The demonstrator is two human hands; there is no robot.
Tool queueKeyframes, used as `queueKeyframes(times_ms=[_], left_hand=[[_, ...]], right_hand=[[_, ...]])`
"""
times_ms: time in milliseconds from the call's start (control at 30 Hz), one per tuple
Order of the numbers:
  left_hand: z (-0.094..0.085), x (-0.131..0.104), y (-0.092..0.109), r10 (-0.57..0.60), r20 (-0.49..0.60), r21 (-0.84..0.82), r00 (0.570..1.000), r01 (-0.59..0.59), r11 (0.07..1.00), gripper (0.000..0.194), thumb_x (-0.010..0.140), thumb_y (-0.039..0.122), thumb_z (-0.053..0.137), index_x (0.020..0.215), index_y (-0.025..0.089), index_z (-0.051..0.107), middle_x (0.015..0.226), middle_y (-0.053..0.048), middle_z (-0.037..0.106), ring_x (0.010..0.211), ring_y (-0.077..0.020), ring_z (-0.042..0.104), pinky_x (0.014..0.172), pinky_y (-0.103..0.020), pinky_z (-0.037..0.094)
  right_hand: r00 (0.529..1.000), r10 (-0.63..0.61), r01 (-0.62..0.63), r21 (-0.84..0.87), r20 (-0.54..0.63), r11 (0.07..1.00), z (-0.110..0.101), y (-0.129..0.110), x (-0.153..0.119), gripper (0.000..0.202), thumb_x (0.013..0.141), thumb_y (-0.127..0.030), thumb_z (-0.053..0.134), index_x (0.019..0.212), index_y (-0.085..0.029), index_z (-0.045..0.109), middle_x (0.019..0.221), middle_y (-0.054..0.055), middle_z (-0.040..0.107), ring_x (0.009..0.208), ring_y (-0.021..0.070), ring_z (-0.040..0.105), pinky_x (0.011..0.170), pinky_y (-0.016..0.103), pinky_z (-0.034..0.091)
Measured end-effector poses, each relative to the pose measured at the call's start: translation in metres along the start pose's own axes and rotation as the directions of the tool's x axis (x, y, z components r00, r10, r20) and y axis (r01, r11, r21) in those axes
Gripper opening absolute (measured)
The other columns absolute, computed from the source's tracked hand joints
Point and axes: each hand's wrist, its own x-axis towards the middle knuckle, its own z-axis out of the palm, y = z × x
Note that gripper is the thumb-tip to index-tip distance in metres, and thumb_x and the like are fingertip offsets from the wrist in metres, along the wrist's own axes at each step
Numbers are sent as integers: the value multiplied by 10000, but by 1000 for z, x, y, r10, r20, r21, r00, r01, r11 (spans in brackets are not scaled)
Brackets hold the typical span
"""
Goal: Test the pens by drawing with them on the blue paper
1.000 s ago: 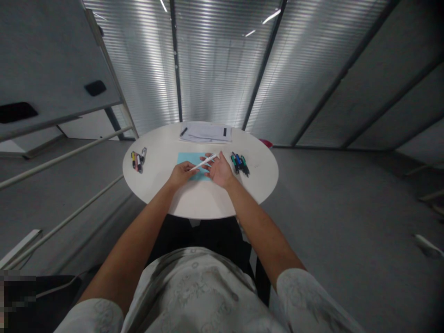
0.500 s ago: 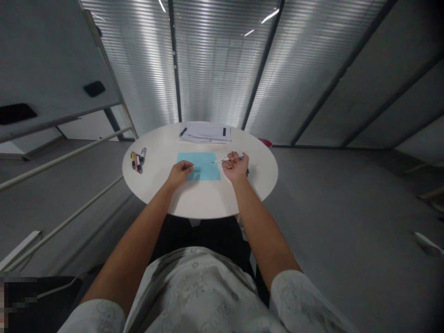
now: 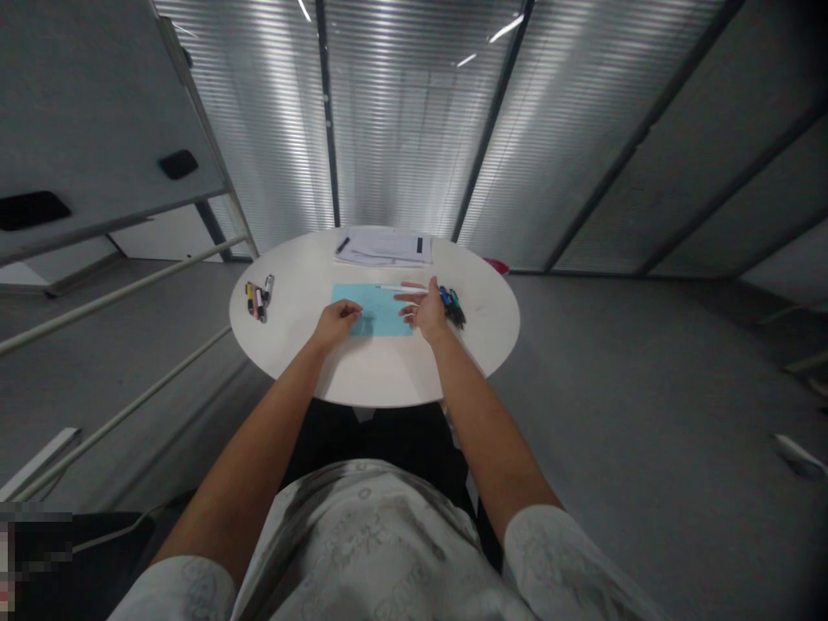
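A light-blue sheet of paper (image 3: 381, 326) lies flat on the white round table (image 3: 388, 371). My right hand (image 3: 427, 312) is over the sheet's right edge, with a slim white pen (image 3: 398, 288) held near the thumb and forefinger. The pen points left across the sheet, and the other fingers are spread. My left hand (image 3: 335, 324) hovers at the sheet's left edge, fingers pinched together. Something small and pale shows at its fingertips, too small to name. Beside my right hand lie several dark pens or markers (image 3: 453, 307) with blue and green parts.
On the left of the table lie several markers (image 3: 257, 302), one with yellow. At the far edge sits a stack of white papers (image 3: 383, 248) with a dark pen (image 3: 342, 245) on it. A metal rail (image 3: 129, 285) runs along the left.
My right hand has turned and its curled fingers have spread, bringing the pen further left over the sheet. The dark pens beside it now show more. My left hand has barely moved.
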Motion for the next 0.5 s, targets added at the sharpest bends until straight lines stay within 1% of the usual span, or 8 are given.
queueKeyframes(times_ms=[33,100,200,267,300,367,433,500], left_hand=[[0,0,0,4,1,0,1000,-4,1000,203,679,344,706,790,176,682,727,-42,655,669,-164,553,679,-336,440],[0,0,2,4,0,2,1000,-4,1000,207,673,351,706,786,179,681,731,-46,659,679,-170,556,685,-342,445],[0,0,2,-1,1,9,1000,1,1000,194,669,340,699,777,179,683,726,-47,656,667,-169,550,677,-342,440],[0,0,1,2,6,10,1000,-2,1000,183,676,328,687,780,178,684,722,-46,652,656,-164,547,672,-342,434],[0,1,0,4,8,8,1000,-4,1000,181,679,327,682,782,177,684,718,-46,649,652,-163,546,669,-342,433],[0,1,-2,2,7,-3,1000,-2,1000,188,677,330,682,785,176,684,718,-47,649,654,-166,551,664,-341,434],[0,1,-1,-5,4,-13,1000,5,1000,200,669,341,693,782,175,685,719,-49,650,662,-170,558,659,-339,438],[0,0,1,-10,3,-10,1000,10,1000,211,665,350,706,779,174,687,720,-52,651,671,-174,564,660,-339,444]], right_hand=[[1000,-9,7,-91,-19,996,2,3,0,619,872,-729,371,881,-170,637,566,35,636,384,108,481,359,219,348],[995,-102,96,-209,-20,973,5,9,1,532,831,-686,506,889,-171,629,563,20,631,400,104,501,372,207,349],[948,-316,292,-308,-29,905,4,16,5,375,699,-472,731,922,-212,579,596,-53,604,458,90,525,407,179,353],[912,-405,353,-390,-56,850,1,20,6,320,662,-364,736,884,-223,552,531,-100,521,428,75,472,409,169,324],[916,-399,346,-422,-41,838,0,21,6,270,687,-349,693,882,-226,552,492,-112,482,401,74,442,404,172,308],[951,-306,288,-456,36,842,-1,24,5,179,768,-358,546,880,-222,572,427,-110,436,351,87,400,389,189,282],[973,-206,232,-506,109,831,-1,25,2,211,796,-351,440,815,-210,595,399,-84,439,337,98,395,390,205,274],[977,-177,211,-583,117,785,-1,25,-1,211,782,-330,441,706,-202,591,405,-59,454,369,100,413,415,212,281]])
